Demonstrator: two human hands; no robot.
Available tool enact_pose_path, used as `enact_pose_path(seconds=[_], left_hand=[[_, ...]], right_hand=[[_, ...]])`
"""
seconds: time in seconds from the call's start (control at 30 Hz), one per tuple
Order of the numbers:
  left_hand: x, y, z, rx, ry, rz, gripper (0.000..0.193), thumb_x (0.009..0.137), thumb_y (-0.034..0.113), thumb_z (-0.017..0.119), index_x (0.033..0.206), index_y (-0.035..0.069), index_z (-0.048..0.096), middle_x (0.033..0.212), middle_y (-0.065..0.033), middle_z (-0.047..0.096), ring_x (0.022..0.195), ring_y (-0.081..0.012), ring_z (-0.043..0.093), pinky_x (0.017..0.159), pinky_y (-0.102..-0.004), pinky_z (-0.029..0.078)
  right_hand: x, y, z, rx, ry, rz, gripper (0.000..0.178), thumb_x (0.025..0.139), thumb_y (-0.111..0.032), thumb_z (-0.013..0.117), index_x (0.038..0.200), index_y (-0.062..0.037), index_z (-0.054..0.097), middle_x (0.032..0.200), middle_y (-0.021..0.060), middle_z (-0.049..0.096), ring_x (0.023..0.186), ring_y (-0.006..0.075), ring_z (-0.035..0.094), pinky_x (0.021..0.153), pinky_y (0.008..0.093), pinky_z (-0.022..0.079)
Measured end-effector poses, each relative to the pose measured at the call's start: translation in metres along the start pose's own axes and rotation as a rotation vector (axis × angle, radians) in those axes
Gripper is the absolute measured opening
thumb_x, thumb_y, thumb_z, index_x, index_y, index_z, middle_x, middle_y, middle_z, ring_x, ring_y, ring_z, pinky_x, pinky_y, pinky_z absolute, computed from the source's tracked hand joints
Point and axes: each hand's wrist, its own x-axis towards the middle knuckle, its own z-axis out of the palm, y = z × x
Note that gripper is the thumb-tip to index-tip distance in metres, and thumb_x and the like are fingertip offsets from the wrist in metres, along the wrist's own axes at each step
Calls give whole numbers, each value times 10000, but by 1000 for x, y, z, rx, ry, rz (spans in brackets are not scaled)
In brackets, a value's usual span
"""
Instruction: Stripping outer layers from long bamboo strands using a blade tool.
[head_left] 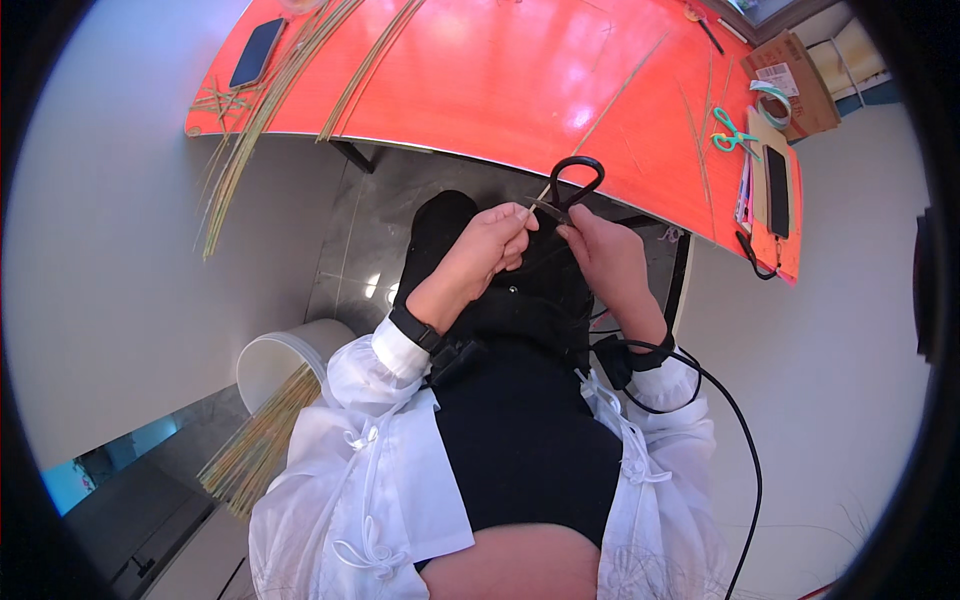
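My left hand (488, 248) is closed, pinching a thin, pale stalk (539, 198) over my lap near the table's front edge. The stalk seems to run on across the tabletop, away from me. In my right hand (608, 256) is a pair of scissors with black handles (580, 161); one large loop sticks up past the fingers, and the other is hidden or hard to make out. Their metal blade (546, 208) points left and lies against the stalk beside my left fingertips. Both hands almost meet there.
On the red table (480, 90) lie bundles of long stalks (285, 75), a dark phone (257, 53), green scissors (733, 139), tape (772, 104) and a black phone (777, 190). A cardboard box (795, 85) stands far right. A white bucket (275, 365) of stalks tips at my left. A black cable (742, 430) trails from my right wrist.
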Motion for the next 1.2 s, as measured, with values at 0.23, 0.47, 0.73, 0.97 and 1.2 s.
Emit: enact_pose_path(seconds=[0.23,0.47,0.73,0.97,1.2], left_hand=[[-1,1,2,48,39,4,241,1073,234,432,940,76,555,570,60,370,457,-56,293,487,-225,288],[0,0,-2,47,35,-7,239,1076,233,424,951,74,552,571,60,375,466,-57,306,490,-224,293],[-3,4,1,21,6,-10,244,1078,233,414,952,69,545,575,55,388,466,-57,309,489,-224,289],[-3,3,1,15,11,-6,244,1077,233,415,952,68,543,571,52,389,456,-60,306,487,-226,286],[-4,3,-2,32,0,-14,257,1078,245,413,951,68,547,570,49,390,462,-58,310,486,-229,290]], right_hand=[[-1,1,4,10,40,40,204,924,-278,631,974,-89,573,757,168,636,746,394,646,615,501,487],[6,4,2,19,77,57,207,927,-284,627,954,-88,565,773,165,642,751,398,645,617,503,490],[5,8,4,-1,33,64,218,939,-288,612,966,-83,543,779,170,640,760,398,647,622,501,485],[9,12,2,-5,44,109,213,933,-281,622,971,-90,535,748,167,624,762,396,645,617,500,484],[1,5,2,44,-51,-11,209,946,-281,605,972,-80,552,773,174,636,776,398,647,627,499,487]])
